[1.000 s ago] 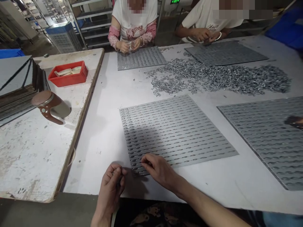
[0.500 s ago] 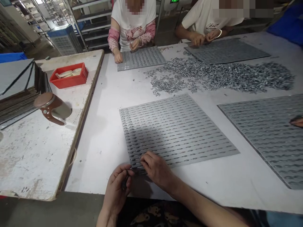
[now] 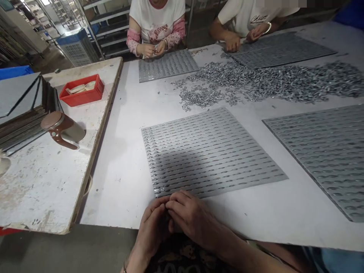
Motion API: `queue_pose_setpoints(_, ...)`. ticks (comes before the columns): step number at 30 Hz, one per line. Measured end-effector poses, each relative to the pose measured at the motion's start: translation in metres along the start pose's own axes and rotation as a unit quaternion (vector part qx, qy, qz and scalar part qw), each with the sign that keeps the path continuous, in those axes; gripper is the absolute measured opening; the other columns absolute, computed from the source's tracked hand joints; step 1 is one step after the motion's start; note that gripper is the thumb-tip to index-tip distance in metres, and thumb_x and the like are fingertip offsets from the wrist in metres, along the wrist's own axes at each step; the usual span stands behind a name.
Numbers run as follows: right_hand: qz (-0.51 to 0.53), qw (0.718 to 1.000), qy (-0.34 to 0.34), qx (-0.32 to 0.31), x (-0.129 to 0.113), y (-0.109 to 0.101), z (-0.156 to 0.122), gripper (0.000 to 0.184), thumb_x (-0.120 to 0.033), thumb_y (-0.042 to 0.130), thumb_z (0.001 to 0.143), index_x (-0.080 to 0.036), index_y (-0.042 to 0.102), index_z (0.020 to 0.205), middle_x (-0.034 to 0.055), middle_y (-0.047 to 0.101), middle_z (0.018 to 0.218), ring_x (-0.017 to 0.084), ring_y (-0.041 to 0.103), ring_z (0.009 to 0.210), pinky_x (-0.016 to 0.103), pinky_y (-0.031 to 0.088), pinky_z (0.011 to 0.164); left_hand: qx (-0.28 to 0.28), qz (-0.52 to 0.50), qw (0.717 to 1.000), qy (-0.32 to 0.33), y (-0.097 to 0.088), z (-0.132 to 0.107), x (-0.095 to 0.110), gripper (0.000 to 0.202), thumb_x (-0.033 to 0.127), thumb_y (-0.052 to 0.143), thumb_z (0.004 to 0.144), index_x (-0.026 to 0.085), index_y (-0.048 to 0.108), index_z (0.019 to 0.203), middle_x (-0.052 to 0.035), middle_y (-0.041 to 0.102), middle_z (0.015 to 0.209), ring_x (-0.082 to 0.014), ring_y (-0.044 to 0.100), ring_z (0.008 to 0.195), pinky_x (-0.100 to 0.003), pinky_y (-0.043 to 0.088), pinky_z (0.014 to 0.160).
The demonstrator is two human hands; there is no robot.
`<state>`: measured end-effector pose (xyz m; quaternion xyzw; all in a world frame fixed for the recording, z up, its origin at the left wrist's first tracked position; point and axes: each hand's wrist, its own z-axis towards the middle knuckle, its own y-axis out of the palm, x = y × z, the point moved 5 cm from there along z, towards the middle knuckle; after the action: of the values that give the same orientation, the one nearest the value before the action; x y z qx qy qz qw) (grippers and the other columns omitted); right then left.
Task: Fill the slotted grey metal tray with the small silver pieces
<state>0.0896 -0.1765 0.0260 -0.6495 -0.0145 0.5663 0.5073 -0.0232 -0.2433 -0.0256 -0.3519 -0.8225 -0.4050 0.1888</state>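
At the near left corner of the grey sheet (image 3: 241, 151), my two hands meet. My left hand (image 3: 152, 225) is curled, its palm turned inward; half a second ago small dark pieces showed in it, now hidden behind the fingers. My right hand (image 3: 190, 216) is closed in a pinch, its fingertips touching those of my left. Whatever sits between its fingertips is too small or covered to see. Rows of small, pointed grey pieces line the sheet, looking thicker along its left edge.
Loose grey pieces (image 3: 270, 81) lie heaped beyond the sheet. Another sheet (image 3: 321, 151) is at the right. Two co-workers sit opposite with sheets (image 3: 169, 66) of their own. On the left table (image 3: 36, 189) stand a brown-lidded mug (image 3: 66, 129), a red tray (image 3: 82, 96) and stacked boards (image 3: 21, 129).
My right hand has left the sheet's edge and come back to my left hand. The view has shifted slightly. The hand over the right-hand sheet is gone from view.
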Motion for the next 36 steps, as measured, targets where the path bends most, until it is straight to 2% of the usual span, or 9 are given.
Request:
queue_pose_setpoints(5,0.104,0.992,0.064,0.027,0.02,0.0,-0.006,0.016,-0.021,0.052,0.101,-0.021,0.064,0.092,0.0039,0.068,0.091,0.017,0.063,0.086,0.03,0.051,0.078,0.014,0.051,0.998,-0.02,-0.004,-0.004,0.001,0.03,0.043,0.079,0.08,0.017,0.071,0.09,-0.0016,0.064,0.071,-0.0083,0.047,0.05,-0.022,0.029,0.048)
queue_pose_setpoints(9,0.176,0.981,0.082,0.006,0.02,0.005,-0.004,0.013,-0.022,0.056,0.098,-0.021,0.066,0.089,0.0023,0.069,0.088,0.016,0.064,0.085,0.028,0.05,0.078,0.023,0.101,0.994,-0.032,-0.013,-0.007,0.002,0.041,0.052,0.081,0.076,0.017,0.06,0.076,0.0025,0.055,0.062,-0.0058,0.034,0.048,-0.021,0.02,0.046)
queue_pose_setpoints(16,0.326,0.919,0.22,-0.006,0.033,0.015,-0.011,0.014,-0.032,0.06,0.094,-0.019,0.066,0.092,0.0016,0.071,0.081,0.015,0.068,0.076,0.026,0.055,0.07,-0.013,0.034,0.998,-0.044,-0.017,-0.006,-0.016,0.037,0.049,0.08,0.078,0.017,0.062,0.082,0.0015,0.057,0.064,-0.0055,0.036,0.048,-0.021,0.021,0.046)
queue_pose_setpoints(19,0.274,0.935,0.223,0.033,0.047,0.004,-0.009,0.018,-0.033,0.053,0.097,-0.019,0.066,0.098,0.0022,0.07,0.08,0.015,0.067,0.069,0.026,0.055,0.064,0.039,0.009,0.998,-0.038,-0.021,-0.009,-0.006,0.039,0.046,0.081,0.077,0.017,0.069,0.099,-0.0028,0.065,0.08,-0.0074,0.047,0.055,-0.019,0.029,0.048)
queue_pose_setpoints(22,0.165,0.974,0.146,0.053,0.05,-0.003,0.001,0.023,-0.026,0.047,0.099,-0.021,0.068,0.106,0.0053,0.071,0.093,0.017,0.068,0.078,0.029,0.056,0.072,0.082,0.002,0.997,0.0,-0.027,-0.011,0.011,0.046,0.041,0.083,0.075,0.018,0.067,0.111,-0.0037,0.068,0.087,-0.0077,0.049,0.059,-0.018,0.034,0.05)
queue_pose_setpoints(24,0.106,0.987,0.112,0.044,0.047,0.002,0.007,0.021,-0.02,0.048,0.098,-0.021,0.068,0.104,0.0061,0.072,0.097,0.019,0.069,0.088,0.032,0.055,0.079,0.1,0.004,0.994,0.033,-0.031,-0.011,0.02,0.046,0.042,0.083,0.075,0.019,0.063,0.11,-0.0032,0.07,0.084,-0.0066,0.048,0.056,-0.017,0.033,0.05)
queue_pose_setpoints(27,0.047,0.991,0.122,-0.002,0.045,0.016,0.014,0.014,-0.014,0.053,0.096,-0.02,0.064,0.092,0.0037,0.071,0.089,0.019,0.067,0.084,0.031,0.052,0.077,0.127,-0.001,0.99,0.06,-0.038,-0.009,0.024,0.044,0.044,0.084,0.076,0.02,0.059,0.103,-0.0027,0.071,0.083,-0.0056,0.047,0.054,-0.015,0.034,0.051)
queue_pose_setpoints(30,-0.015,0.991,0.131,-0.037,0.043,0.029,0.016,0.015,-0.012,0.053,0.097,-0.02,0.063,0.09,0.0034,0.069,0.089,0.018,0.066,0.083,0.029,0.05,0.075,0.115,0.011,0.992,0.053,-0.041,-0.005,0.021,0.04,0.047,0.084,0.076,0.018,0.06,0.092,-0.001,0.068,0.077,-0.0042,0.043,0.05,-0.015,0.03,0.048)
queue_pose_setpoints(36,-0.103,0.987,0.124,-0.019,0.047,0.036,0.017,0.016,-0.014,0.052,0.097,-0.021,0.061,0.087,0.005,0.066,0.09,0.019,0.065,0.081,0.029,0.05,0.074,0.134,0.025,0.991,0.019,-0.049,-0.002,0.016,0.047,0.05,0.092,0.062,0.013,0.073,0.084,0.0059,0.049,0.057,-0.0033,0.035,0.049,-0.016,0.023,0.045)
